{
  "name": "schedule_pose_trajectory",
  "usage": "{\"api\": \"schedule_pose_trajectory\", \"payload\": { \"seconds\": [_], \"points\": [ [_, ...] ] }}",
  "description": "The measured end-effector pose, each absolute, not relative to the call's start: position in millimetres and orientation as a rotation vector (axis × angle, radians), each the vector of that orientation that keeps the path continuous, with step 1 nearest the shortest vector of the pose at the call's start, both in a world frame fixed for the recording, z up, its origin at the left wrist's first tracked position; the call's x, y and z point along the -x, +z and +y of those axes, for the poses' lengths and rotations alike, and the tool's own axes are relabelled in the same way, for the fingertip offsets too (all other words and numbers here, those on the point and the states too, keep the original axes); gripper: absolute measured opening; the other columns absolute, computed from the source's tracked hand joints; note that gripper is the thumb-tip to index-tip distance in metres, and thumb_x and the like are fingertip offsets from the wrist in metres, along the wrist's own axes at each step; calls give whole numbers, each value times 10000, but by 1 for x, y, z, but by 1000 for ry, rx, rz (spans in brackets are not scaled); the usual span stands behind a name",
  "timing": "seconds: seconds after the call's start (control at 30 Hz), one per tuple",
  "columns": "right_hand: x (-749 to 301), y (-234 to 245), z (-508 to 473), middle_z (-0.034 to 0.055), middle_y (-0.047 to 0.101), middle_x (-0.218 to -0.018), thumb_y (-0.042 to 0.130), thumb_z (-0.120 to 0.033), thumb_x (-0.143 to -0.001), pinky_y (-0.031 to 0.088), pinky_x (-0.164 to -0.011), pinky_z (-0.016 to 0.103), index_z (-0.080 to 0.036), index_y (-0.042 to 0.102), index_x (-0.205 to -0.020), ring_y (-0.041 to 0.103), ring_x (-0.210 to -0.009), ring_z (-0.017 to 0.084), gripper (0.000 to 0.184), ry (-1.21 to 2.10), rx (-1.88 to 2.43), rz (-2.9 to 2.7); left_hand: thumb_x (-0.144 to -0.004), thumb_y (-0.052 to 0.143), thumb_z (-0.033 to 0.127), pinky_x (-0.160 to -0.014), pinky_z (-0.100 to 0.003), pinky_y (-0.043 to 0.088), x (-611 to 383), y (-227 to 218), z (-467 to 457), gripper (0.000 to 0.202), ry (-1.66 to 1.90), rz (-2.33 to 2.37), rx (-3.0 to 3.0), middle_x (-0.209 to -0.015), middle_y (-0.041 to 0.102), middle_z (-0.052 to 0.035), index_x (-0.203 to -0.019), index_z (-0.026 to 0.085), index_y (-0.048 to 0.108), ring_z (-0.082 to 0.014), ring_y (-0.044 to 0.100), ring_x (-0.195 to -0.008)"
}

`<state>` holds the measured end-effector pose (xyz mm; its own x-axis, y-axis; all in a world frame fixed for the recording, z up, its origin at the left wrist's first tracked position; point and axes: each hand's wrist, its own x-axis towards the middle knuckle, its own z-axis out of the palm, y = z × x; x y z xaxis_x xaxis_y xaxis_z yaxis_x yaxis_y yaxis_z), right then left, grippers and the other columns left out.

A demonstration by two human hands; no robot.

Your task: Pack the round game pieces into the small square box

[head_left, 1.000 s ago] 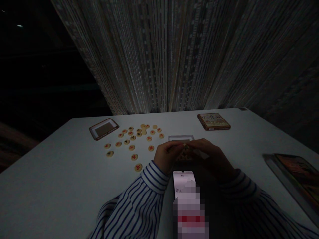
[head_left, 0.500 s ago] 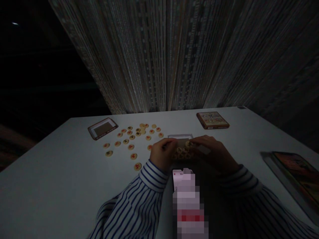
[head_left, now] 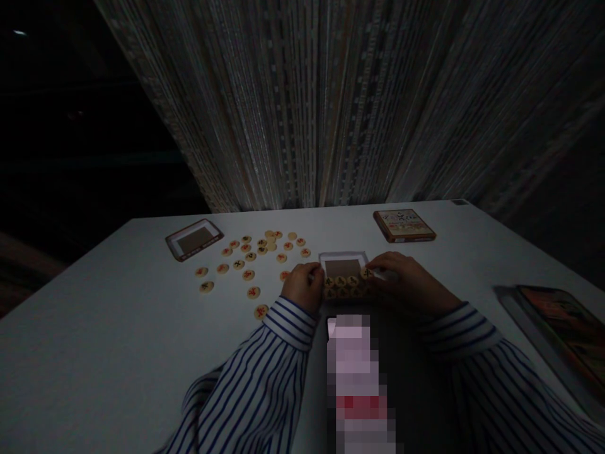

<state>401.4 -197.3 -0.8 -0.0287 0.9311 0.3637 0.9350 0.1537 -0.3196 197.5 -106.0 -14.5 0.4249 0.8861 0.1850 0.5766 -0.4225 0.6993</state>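
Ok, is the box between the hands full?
The box is partly full: pieces lie in its near part; bare bottom shows beyond them.

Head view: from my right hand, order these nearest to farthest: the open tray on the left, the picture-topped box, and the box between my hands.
From the right hand:
1. Box between your hands: beside its fingertips, on its left.
2. Picture-topped box: beyond the hand, back right.
3. Open tray: far left, past the scattered pieces.

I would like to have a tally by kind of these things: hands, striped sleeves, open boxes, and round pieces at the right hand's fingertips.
Left hand and right hand: 2
Striped sleeves: 2
Near open box and far-left open box: 2
Round piece at the right fingertips: 1
Total: 7
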Motion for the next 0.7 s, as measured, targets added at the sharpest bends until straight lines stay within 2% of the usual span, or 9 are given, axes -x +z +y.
{"api": "schedule_pose_trajectory", "payload": {
  "seconds": [0.3, 0.7],
  "points": [
    [-407, -8, -191, 56, 586, -903, 583, -372, -744, 454, -746, 390, -242, 672, -866, 548, -859, 208, 200, 10, 1782, -1963, -793, 497, 238, -800, -302, 466, -198, -16, -107, 274, 685, 1251, -2166, -918, 668, -98, -1004, 141, 643, -183, 609, -869],
    [-404, -4, -188, 70, 562, -956, 635, -327, -691, 425, -760, 410, -238, 687, -885, 520, -904, 233, 220, 50, 1919, -1990, -784, 515, 242, -786, -311, 467, -198, -17, -106, 294, 657, 1254, -2162, -899, 666, -94, -1034, 132, 623, -185, 611, -841]
  ]
}}
